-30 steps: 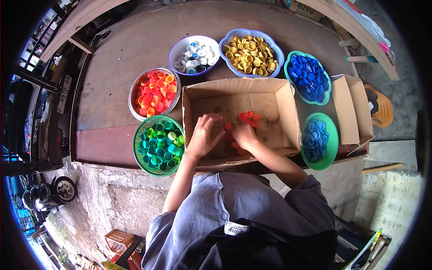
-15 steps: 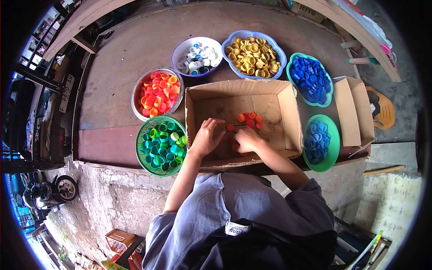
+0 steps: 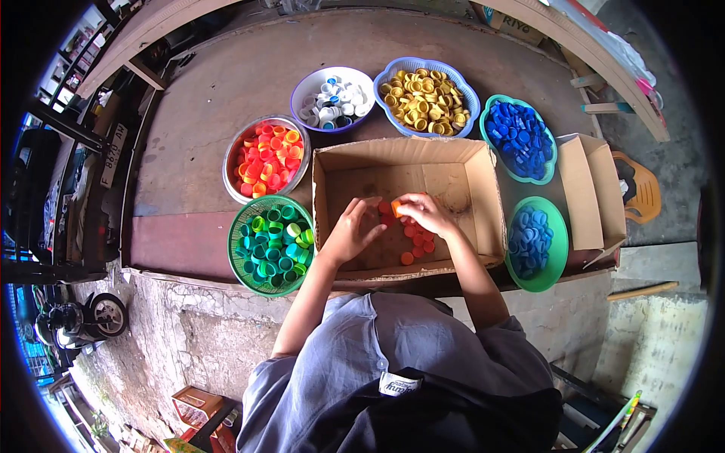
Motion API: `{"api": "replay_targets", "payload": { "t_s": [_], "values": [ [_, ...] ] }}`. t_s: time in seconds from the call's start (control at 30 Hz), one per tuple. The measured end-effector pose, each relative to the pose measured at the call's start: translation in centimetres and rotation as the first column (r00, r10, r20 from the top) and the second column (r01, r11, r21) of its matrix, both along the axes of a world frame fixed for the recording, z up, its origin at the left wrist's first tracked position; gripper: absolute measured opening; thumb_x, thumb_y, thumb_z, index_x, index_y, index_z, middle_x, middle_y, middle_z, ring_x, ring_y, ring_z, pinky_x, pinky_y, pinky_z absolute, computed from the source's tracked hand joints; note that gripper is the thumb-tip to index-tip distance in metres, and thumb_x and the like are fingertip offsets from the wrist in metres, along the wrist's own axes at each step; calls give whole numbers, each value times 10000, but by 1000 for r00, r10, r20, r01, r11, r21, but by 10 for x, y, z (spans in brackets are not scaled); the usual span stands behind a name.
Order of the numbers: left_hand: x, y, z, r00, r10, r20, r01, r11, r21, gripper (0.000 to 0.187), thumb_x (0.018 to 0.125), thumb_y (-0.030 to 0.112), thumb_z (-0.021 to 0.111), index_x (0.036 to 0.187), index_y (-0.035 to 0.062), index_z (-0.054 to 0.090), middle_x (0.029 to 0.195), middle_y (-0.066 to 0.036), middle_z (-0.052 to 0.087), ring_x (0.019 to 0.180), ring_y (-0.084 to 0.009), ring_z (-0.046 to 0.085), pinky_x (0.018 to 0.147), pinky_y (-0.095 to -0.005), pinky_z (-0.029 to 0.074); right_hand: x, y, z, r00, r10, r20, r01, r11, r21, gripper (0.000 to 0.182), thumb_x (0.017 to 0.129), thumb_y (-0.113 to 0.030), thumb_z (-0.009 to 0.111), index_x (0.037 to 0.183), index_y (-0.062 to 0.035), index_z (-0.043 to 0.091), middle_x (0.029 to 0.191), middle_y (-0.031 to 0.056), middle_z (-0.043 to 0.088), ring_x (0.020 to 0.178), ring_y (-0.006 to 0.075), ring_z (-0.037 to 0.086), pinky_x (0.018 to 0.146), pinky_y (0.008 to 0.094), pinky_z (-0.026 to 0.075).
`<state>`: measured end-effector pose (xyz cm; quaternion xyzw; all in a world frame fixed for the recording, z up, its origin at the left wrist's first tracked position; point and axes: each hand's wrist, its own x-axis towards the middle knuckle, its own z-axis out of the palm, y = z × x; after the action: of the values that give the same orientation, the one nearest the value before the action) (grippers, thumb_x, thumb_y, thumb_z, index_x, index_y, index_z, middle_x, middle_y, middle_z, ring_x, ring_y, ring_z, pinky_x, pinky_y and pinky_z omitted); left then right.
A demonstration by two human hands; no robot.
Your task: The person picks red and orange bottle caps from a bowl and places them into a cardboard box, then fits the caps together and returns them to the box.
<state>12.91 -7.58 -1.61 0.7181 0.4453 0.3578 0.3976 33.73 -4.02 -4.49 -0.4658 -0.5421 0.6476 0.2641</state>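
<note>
Both hands are inside an open cardboard box. My right hand pinches an orange bottle cap between thumb and fingertips. Close to it on the left, my left hand is open, its thumb apart from the curved fingers, with nothing visible in it. Several red-orange bottle caps lie loose on the box floor below my right hand, partly covered by it. More red caps show between the two hands.
Around the box stand a green basket of green caps, a metal bowl of red and orange caps, a bowl of white caps, and basins of yellow, dark blue and light blue caps. Cardboard sits at right.
My right hand has lifted up and right and now pinches an orange cap. The loose red caps have shifted toward the near side of the box. My left hand has spread its thumb.
</note>
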Motion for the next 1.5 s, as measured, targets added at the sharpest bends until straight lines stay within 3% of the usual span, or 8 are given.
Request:
{"api": "replay_targets", "payload": {
  "t_s": [0.27,0.37,0.47,0.73,0.97,1.2,1.37,1.5],
  "values": [
    [5,12,25,989,-101,104,83,982,171,317,731,101,684,1016,17,575,1005,-126,549,904,-262,559,756,-327,477,-11,-7,34,963,72,-261,-85,996,-38,283,874,-274,533,1014,-33,581,801,-11,590,754,56,540,648,214,442],
    [-15,17,33,999,34,-12,-30,960,278,301,706,63,692,980,19,576,1007,-120,574,899,-255,559,738,-320,480,-7,-3,20,999,43,-34,-41,998,45,245,792,-224,636,949,-42,590,812,16,596,757,124,576,637,277,476],
    [-61,36,33,959,282,-37,-253,906,340,336,677,-21,672,990,40,568,1014,-115,576,864,-257,561,710,-326,487,21,-4,-12,727,8,687,-428,788,443,288,673,-193,723,882,-48,588,847,67,594,753,233,602,645,358,498],
    [-109,56,18,823,518,-233,-400,820,409,753,702,124,700,1308,18,265,1279,-221,336,1204,-381,321,1011,-445,289,7,-10,-28,419,67,905,-612,758,227,273,588,-218,705,800,-84,597,791,90,605,760,259,618,642,392,507],
    [-12,16,28,990,64,-130,-25,958,284,521,688,74,706,1152,28,473,1138,-147,482,1055,-307,477,850,-369,428,21,-1,-8,955,-42,295,-14,983,185,304,708,-267,701,877,-25,630,764,64,634,683,137,599,610,289,482],
    [8,16,34,993,-78,93,65,989,132,351,696,35,694,1028,35,581,977,-114,560,865,-238,562,681,-299,472,-6,-5,37,959,50,-280,-58,998,-21,232,860,-203,574,996,-16,593,857,17,614,765,82,567,695,231,461],
    [-35,40,46,981,187,-41,-168,943,288,276,654,4,686,907,34,580,873,-111,578,841,-272,558,731,-347,453,-6,22,14,966,-153,209,75,938,339,230,795,-182,632,968,-36,591,863,96,621,754,174,600,667,287,486],
    [-103,71,30,858,491,-151,-424,843,330,270,664,-1,654,918,23,566,868,-122,571,843,-298,549,740,-383,440,6,25,-39,645,-290,707,-209,823,528,242,688,-212,678,861,-71,584,900,142,585,824,324,582,661,421,483]
  ]
}}
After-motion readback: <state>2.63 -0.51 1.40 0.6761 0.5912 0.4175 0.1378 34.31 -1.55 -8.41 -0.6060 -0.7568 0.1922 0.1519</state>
